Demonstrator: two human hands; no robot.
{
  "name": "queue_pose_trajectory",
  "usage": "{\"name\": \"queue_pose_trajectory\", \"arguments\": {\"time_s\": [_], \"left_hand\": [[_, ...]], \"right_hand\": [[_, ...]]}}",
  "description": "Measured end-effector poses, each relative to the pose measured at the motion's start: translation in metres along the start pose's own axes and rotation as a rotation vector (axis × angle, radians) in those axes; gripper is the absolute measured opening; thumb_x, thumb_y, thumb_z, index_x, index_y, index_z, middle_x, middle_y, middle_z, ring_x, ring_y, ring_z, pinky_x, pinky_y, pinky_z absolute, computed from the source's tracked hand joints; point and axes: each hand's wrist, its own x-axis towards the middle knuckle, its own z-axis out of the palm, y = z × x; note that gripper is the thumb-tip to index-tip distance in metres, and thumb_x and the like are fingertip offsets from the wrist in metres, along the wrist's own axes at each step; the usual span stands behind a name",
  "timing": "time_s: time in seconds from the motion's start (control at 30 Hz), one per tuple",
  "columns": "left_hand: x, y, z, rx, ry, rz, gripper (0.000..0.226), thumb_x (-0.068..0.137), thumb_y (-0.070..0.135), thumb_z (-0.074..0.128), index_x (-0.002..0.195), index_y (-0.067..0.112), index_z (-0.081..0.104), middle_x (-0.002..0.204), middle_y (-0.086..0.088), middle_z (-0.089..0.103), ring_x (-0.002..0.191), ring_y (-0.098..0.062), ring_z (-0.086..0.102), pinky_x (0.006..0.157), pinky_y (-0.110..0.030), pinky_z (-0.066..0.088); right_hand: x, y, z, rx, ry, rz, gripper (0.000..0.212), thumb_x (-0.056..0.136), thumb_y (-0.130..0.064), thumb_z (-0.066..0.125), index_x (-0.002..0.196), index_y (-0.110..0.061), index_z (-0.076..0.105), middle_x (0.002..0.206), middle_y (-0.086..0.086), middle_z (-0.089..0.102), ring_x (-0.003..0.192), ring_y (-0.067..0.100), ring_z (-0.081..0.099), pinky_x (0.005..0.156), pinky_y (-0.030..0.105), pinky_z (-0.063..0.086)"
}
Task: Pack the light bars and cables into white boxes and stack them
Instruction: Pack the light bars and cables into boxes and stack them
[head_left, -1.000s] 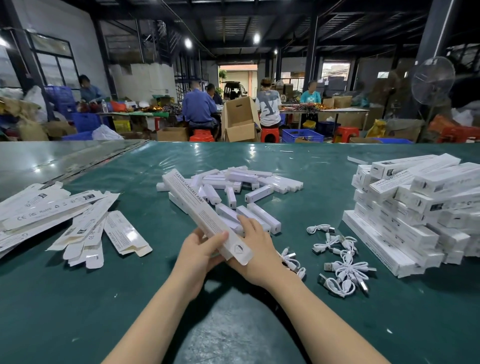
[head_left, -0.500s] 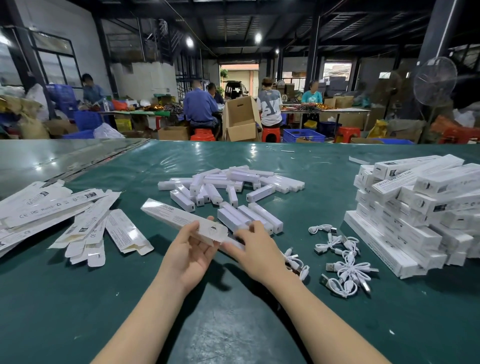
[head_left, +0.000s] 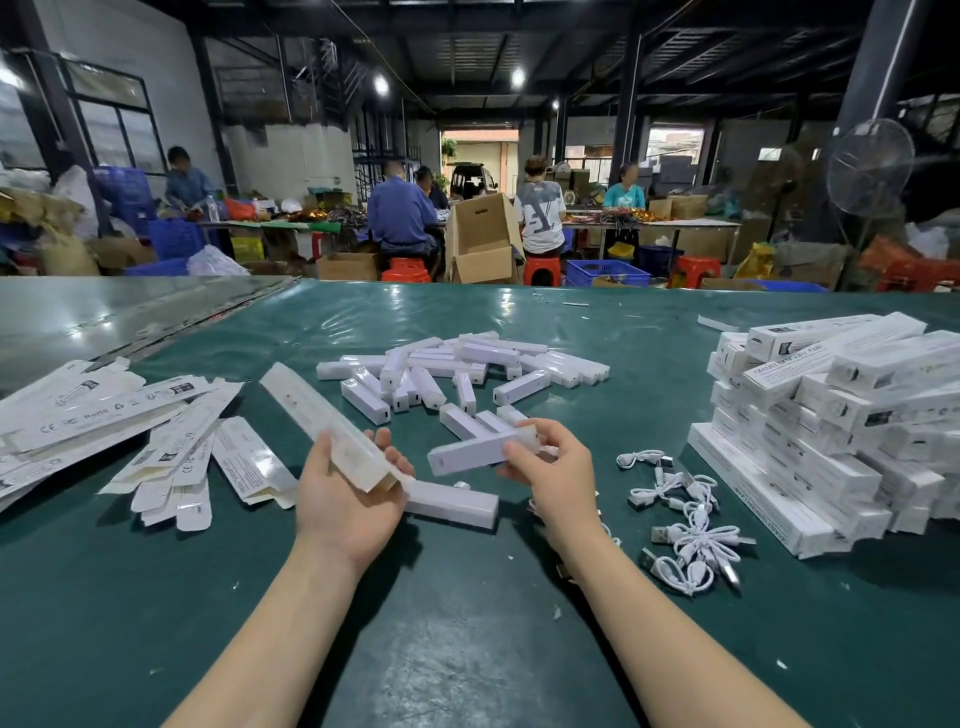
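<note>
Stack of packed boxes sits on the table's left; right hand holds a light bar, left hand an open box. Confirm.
Wrong side: head view shows the stack of packed boxes on the right of the table; right hand holds a light bar, left hand an open box.

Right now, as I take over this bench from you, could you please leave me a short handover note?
Left hand: holds an opened white box, open end toward the right hand.
Right hand: pinches a light bar by one end, just outside the box.
On the table: loose light bars in the middle, cables right of the hands, flat boxes at the left.
Done: a stack of closed boxes at the right.
Left: slide this bar in, add a cable, close the box, stack it; then the remaining bars.
</note>
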Motion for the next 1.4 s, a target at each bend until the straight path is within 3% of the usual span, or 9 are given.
{"name": "queue_pose_trajectory", "arguments": {"time_s": [0.17,0.37,0.57,0.73,0.87,0.97,1.07,1.23,1.4], "left_hand": [[0.001,-0.007,0.002,0.058,0.027,0.033,0.020,0.100,0.025,0.040,0.090,0.012,0.052,0.089,-0.005,0.062,0.081,-0.018,0.060,0.085,-0.037,0.050],[0.001,-0.011,0.003,0.123,0.131,0.131,0.021,0.092,0.026,0.057,0.080,0.009,0.053,0.068,-0.001,0.062,0.045,-0.007,0.061,0.048,-0.024,0.055],[-0.002,-0.010,0.006,0.113,0.274,0.165,0.024,0.081,0.036,0.069,0.089,0.019,0.054,0.075,0.005,0.061,0.055,-0.004,0.060,0.044,-0.020,0.052],[-0.001,-0.012,0.005,0.159,0.328,0.147,0.030,0.085,0.046,0.061,0.089,0.019,0.051,0.078,0.005,0.063,0.042,-0.003,0.060,0.041,-0.018,0.050],[0.000,-0.010,0.004,0.154,0.331,0.115,0.038,0.091,0.056,0.045,0.084,0.020,0.050,0.065,0.010,0.070,0.062,-0.008,0.061,0.049,-0.021,0.049],[0.001,-0.008,0.004,0.193,0.329,0.117,0.038,0.091,0.059,0.041,0.085,0.023,0.049,0.064,0.015,0.070,0.059,-0.006,0.059,0.044,-0.014,0.040],[-0.001,-0.006,0.004,0.181,0.332,0.130,0.034,0.091,0.056,0.044,0.083,0.023,0.048,0.079,0.010,0.064,0.055,-0.006,0.058,0.037,-0.009,0.035],[0.001,-0.006,0.005,0.182,0.204,0.155,0.027,0.098,0.038,0.040,0.081,0.018,0.047,0.080,0.001,0.055,0.061,-0.010,0.044,0.059,-0.020,0.033],[0.002,-0.014,0.006,0.289,0.184,0.253,0.021,0.096,0.029,0.049,0.080,0.016,0.049,0.076,0.001,0.055,0.066,-0.009,0.054,0.060,-0.021,0.044]], "right_hand": [[0.000,-0.008,-0.003,0.261,-0.072,0.084,0.023,0.083,0.013,0.055,0.083,-0.010,0.056,0.079,0.010,0.059,0.050,0.016,0.061,0.055,0.022,0.055],[0.003,-0.012,-0.010,0.617,-0.275,0.286,0.017,0.072,0.005,0.057,0.077,-0.011,0.051,0.061,0.005,0.062,0.046,0.016,0.061,0.049,0.023,0.053],[-0.001,-0.008,-0.004,0.476,-0.542,0.324,0.026,0.062,0.004,0.054,0.064,-0.019,0.068,0.069,0.002,0.067,0.055,0.017,0.063,0.046,0.023,0.052],[0.001,-0.004,-0.004,0.413,-0.530,0.263,0.030,0.058,0.009,0.057,0.061,-0.018,0.068,0.077,0.001,0.071,0.061,0.016,0.064,0.048,0.022,0.052],[0.002,-0.001,-0.004,0.318,-0.508,0.204,0.027,0.055,0.011,0.057,0.064,-0.014,0.064,0.076,0.003,0.071,0.063,0.014,0.065,0.049,0.023,0.052],[0.003,0.000,-0.004,0.272,-0.460,0.151,0.025,0.051,0.008,0.057,0.068,-0.010,0.061,0.073,0.000,0.071,0.064,0.013,0.065,0.053,0.024,0.053],[0.003,0.002,-0.005,0.228,-0.400,0.108,0.028,0.051,0.011,0.059,0.072,-0.007,0.057,0.074,0.000,0.071,0.068,0.015,0.065,0.064,0.029,0.056],[0.005,0.002,-0.006,0.348,-0.385,0.147,0.044,0.070,0.033,0.038,0.069,-0.006,0.057,0.073,0.004,0.070,0.063,0.018,0.065,0.060,0.024,0.055],[0.007,0.000,-0.006,0.447,-0.372,0.206,0.037,0.076,0.030,0.041,0.075,-0.005,0.054,0.070,0.003,0.070,0.061,0.016,0.067,0.058,0.022,0.055]]}}
